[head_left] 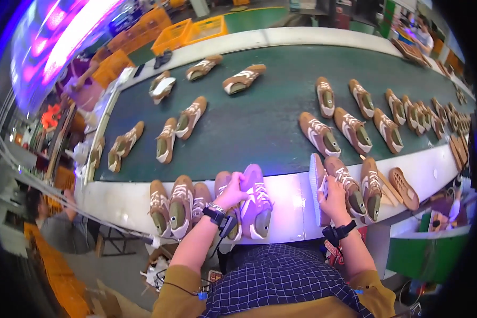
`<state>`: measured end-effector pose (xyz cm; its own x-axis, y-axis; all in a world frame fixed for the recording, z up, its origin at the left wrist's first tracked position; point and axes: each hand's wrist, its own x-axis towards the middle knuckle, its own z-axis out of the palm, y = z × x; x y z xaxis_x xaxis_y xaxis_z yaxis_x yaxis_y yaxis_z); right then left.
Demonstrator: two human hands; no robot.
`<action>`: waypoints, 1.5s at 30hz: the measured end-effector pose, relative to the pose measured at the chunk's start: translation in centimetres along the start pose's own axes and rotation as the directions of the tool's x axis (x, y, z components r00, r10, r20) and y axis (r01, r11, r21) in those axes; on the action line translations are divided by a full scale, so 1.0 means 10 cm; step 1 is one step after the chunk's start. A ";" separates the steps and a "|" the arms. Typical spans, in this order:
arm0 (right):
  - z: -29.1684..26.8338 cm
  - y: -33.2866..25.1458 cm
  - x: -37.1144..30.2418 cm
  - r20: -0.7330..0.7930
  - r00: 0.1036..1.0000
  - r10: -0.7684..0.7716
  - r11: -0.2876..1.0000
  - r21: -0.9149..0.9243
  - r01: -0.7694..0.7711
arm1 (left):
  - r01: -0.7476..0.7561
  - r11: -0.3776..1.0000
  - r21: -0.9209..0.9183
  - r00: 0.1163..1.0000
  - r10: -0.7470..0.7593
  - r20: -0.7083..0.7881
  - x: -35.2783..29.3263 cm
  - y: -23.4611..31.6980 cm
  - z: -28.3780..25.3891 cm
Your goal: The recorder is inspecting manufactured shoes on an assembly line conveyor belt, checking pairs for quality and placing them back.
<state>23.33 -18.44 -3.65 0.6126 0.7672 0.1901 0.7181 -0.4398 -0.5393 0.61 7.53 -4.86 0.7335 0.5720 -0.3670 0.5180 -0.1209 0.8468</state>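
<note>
My left hand [232, 193] is closed at the side of a brown sneaker with white laces [257, 204], which stands on the white ledge, lit purple. Under and beside that hand stands another brown sneaker [222, 181], partly covered. My right hand [331, 200] grips a sneaker tipped onto its side [317, 183], its pale sole turned to the left. Touching the right hand's outer side is an upright brown sneaker [345, 183], with one more sneaker [371, 188] to its right. Some fingertips of both hands are hidden behind the shoes.
Several sneakers [181, 206] line the ledge at left. Beyond lies a green conveyor belt [249, 132] carrying scattered sneakers, more densely at right. A loose brown sole [404, 188] rests on the ledge [291, 206]. Yellow crates [206, 29] stand at the back; other people are at the sides.
</note>
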 end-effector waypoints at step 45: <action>0.43 -0.03 0.23 0.311 0.813 0.491 0.230 0.854 -0.466 | -0.001 0.779 -0.627 1.000 -0.008 -0.011 -0.42 0.21 0.65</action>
<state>23.13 -14.55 -6.62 0.7484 0.5533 -0.3657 -0.4022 -0.0599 -0.9136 1.51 -0.43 -4.06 0.7246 0.5819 -0.3693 0.1267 0.4142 0.9013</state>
